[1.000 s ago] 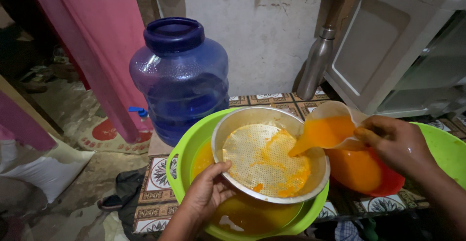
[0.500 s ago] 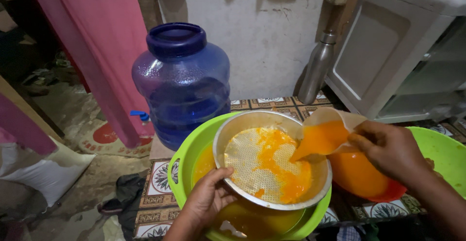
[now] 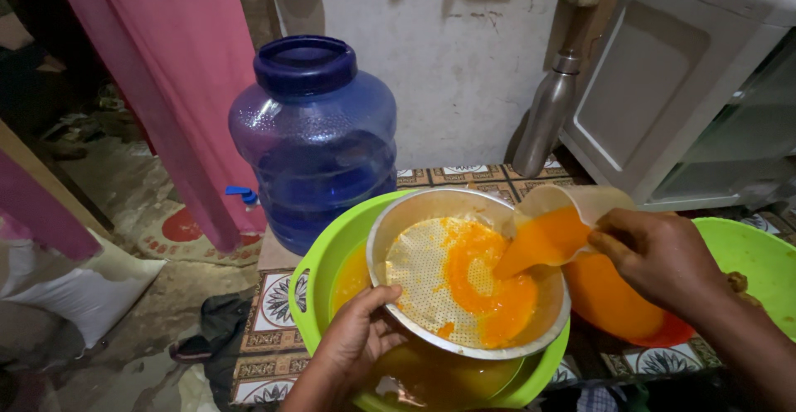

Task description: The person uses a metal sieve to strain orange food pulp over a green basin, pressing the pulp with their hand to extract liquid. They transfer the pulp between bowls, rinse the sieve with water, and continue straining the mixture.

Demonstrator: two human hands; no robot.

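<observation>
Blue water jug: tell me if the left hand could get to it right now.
Probably not freely: the left hand grips the metal strainer rim, and the green basin sits between it and the blue water jug.

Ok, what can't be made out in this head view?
- Green basin: liquid depth unknown, hidden under the metal strainer.
- Right hand: its grip on the cup is hidden behind the hand.
- Red bowl: contents covered by that hand.
- Second green basin: cut off by the right edge.

Both hands (image 3: pixel 356 347) (image 3: pixel 659 250) closed, gripping; right seemingly tilted
</observation>
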